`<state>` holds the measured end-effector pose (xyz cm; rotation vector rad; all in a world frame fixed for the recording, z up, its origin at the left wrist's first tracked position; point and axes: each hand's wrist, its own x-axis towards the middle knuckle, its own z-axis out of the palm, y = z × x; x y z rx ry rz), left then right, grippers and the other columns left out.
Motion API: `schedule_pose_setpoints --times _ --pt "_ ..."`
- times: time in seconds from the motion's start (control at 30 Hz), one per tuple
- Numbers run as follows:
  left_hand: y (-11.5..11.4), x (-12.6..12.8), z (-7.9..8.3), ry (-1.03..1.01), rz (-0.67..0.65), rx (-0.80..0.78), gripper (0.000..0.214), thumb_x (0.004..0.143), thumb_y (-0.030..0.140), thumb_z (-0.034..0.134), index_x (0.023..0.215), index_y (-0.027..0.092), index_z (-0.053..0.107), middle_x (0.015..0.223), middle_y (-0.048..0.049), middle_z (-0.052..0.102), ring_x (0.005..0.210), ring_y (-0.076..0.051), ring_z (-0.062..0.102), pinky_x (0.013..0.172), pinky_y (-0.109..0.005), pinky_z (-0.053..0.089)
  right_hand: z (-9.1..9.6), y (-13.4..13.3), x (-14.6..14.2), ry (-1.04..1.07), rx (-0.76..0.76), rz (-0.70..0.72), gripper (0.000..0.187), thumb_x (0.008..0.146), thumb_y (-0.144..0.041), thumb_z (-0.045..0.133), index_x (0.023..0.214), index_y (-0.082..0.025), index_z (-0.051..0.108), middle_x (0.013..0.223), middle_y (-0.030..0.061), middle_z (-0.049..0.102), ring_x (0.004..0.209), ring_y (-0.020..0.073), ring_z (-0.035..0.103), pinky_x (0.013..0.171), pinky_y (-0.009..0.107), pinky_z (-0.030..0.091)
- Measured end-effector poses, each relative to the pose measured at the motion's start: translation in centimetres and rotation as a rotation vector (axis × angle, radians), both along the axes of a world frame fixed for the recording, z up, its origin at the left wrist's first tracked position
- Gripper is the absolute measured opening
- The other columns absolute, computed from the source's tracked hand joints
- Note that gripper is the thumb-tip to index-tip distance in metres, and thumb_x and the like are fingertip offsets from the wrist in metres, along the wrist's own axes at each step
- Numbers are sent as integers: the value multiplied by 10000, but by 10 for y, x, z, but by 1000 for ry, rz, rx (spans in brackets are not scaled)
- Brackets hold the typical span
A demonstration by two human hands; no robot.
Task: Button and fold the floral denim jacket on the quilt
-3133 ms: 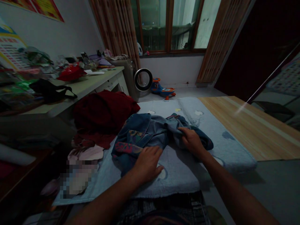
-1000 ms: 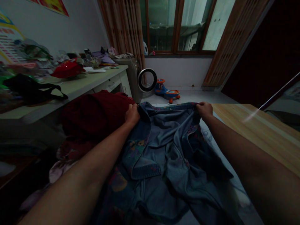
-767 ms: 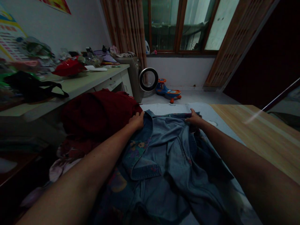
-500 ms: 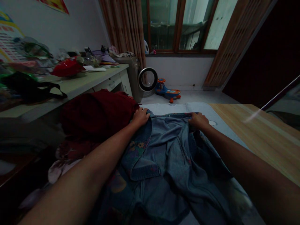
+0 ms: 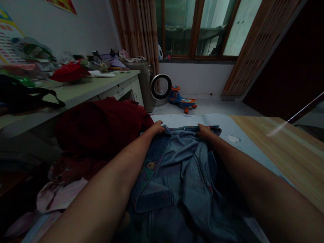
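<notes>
A blue denim jacket [image 5: 182, 168] with coloured flowers along one edge lies spread in front of me, its paler inner side up. My left hand [image 5: 158, 128] is closed on the far left corner of its top edge. Along the same edge, my right hand [image 5: 205, 132] pinches the cloth near the right end, and a short piece sticks out beyond it. The edge runs fairly straight between both hands. Under the jacket is a pale blue sheet [image 5: 220, 122]. The lower part of the jacket is dark and partly hidden by my forearms.
A dark red cloth heap [image 5: 101, 125] and pink cloth [image 5: 60, 195] lie at left, beside a cluttered desk [image 5: 124, 81]. Bare wooden board [image 5: 286, 135] shows at right. Beyond are a washing machine with its round door [image 5: 161, 87] open and a blue ride-on toy [image 5: 181, 99].
My right hand has shifted left along the jacket's edge, closer to my left hand. My left hand has moved slightly right and nearer to me. The view has tilted a little.
</notes>
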<state>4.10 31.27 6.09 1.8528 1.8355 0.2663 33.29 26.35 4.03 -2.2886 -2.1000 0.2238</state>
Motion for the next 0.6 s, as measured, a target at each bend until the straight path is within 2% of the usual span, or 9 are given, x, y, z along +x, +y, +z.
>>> schedule_pose_setpoints --times 0.07,0.13,0.23,0.3,0.37,0.47,0.53,0.6 --pt "-2 -2 0 -18 -53 -59 614 677 192 725 1275 146 594 905 -66 745 716 -186 680 622 -234 491 -1 5 -3 -10 -17 -20 590 878 -219 523 1452 -153 409 1379 171 551 1202 293 559 992 371 417" --pt "-3 -5 2 -35 -90 -104 429 634 171 745 1061 142 711 833 -54 745 681 -185 669 605 -236 489 2 8 -6 -29 -29 -42 507 870 -224 530 1373 -160 518 1286 181 614 1134 318 603 943 409 450" --pt "-1 -11 11 -66 -90 -96 274 619 128 737 892 160 748 745 -22 735 648 -168 654 595 -231 486 13 13 -8 -57 6 -79 364 853 -194 531 1184 -119 664 1200 225 640 1115 361 606 923 449 453" --pt "5 -14 20 -79 -29 -14 270 649 141 722 917 168 744 777 -22 739 682 -170 662 620 -235 492 23 19 -10 -67 62 -108 352 877 -198 491 1164 -112 675 1226 232 620 1146 353 588 939 435 444" --pt "14 -15 30 -82 71 107 310 696 178 698 1005 180 722 881 -38 743 771 -187 680 678 -250 503 32 26 -13 -26 164 -142 362 900 -219 453 1178 -134 668 1232 200 619 1160 317 579 962 396 435" --pt "21 -14 39 -77 235 278 415 780 205 626 1195 191 620 1129 -89 690 985 -224 666 819 -294 508 38 35 -21 181 332 -103 424 864 -235 508 1266 -156 616 1245 148 617 1197 277 551 1014 360 417" --pt "17 -9 39 -112 312 356 563 799 213 623 1342 166 482 1318 -153 570 1149 -250 597 924 -326 485 36 34 -27 318 337 3 584 800 -244 604 1374 -171 528 1398 131 510 1304 280 466 1074 365 382" --pt "8 -4 35 -186 279 362 765 759 219 683 1435 118 340 1448 -221 413 1287 -288 490 1014 -357 440 33 27 -31 374 253 88 717 747 -258 679 1429 -185 470 1539 125 333 1403 301 345 1127 380 328"
